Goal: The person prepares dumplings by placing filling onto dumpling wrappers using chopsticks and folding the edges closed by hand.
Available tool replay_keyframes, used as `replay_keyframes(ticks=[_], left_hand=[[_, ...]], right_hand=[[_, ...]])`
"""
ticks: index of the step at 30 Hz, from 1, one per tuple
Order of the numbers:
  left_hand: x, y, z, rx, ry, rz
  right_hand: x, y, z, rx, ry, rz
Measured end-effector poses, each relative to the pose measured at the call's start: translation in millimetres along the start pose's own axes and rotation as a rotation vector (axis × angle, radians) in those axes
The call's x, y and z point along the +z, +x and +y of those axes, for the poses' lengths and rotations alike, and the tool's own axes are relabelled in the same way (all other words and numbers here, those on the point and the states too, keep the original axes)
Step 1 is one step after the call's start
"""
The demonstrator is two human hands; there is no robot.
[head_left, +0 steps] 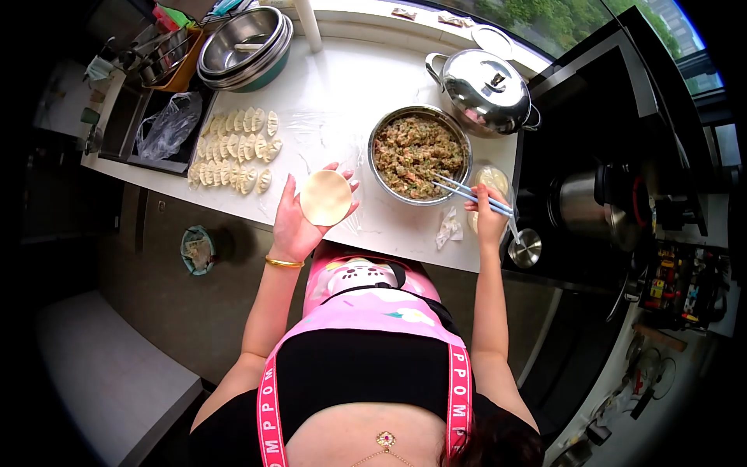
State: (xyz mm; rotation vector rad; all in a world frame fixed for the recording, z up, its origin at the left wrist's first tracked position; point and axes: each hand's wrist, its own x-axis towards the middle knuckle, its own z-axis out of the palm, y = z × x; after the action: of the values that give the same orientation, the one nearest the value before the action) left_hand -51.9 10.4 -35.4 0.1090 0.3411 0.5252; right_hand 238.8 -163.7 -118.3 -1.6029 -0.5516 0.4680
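On my left hand (289,226), palm up with fingers stretched out beneath, lies a round dumpling wrapper (326,198). It is flat and bare. My right hand (489,214) grips a pair of light blue chopsticks (461,187). Their tips reach into the right side of the minced filling (416,154), which sits in a steel bowl (377,180). Rows of folded dumplings (231,148) stand on the counter, beyond my left hand and to its left. Partly hidden behind my right hand is a clear-wrapped stack of pale rounds (492,180).
A lidded steel pot (486,89) stands behind the bowl. Nested basins (243,50) are at the back left, beside the sink (124,117). A crumpled tissue (449,229) lies near the counter's front edge. A small metal cup (525,249) sits by the black stove (591,117).
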Motion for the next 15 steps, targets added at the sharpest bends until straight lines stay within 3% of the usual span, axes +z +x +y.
replay_keyframes(ticks=[2,15], left_hand=[[1.6,1.6,0.0,0.001,0.010,0.005],[3.7,5.1,-1.3,-0.001,0.023,0.042]], right_hand=[[10.9,2.9,17.8,0.080,0.101,0.124],[14.4,-12.8,68.8,0.362,0.542,0.363]])
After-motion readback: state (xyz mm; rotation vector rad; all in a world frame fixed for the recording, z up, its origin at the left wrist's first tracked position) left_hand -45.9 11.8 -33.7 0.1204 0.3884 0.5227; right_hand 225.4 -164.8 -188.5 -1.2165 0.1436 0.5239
